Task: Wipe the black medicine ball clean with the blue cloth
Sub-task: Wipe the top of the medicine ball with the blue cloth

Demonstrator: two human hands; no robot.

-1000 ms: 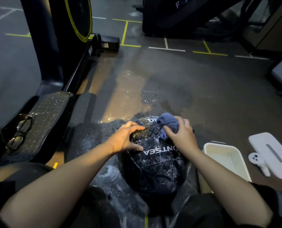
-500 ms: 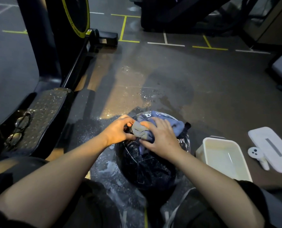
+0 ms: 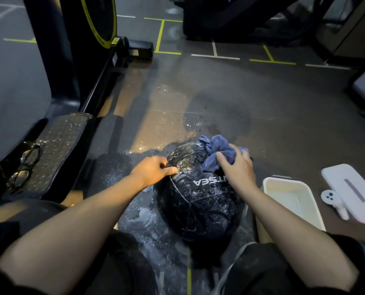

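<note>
The right hand (image 3: 237, 169) grips the bunched blue cloth (image 3: 217, 152) and presses it against the upper far side of the black medicine ball (image 3: 198, 199). The left hand (image 3: 153, 172), fingers curled, braces the ball's upper left surface. The ball rests on the wet floor (image 3: 198, 99), beside a white tray (image 3: 292, 199).

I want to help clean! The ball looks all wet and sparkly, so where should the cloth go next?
Probably drag the cloth down toward you over the white letters. The right hand presses it on the ball's far top, the left hand steadies the side, and the near face shows droplets.
</note>
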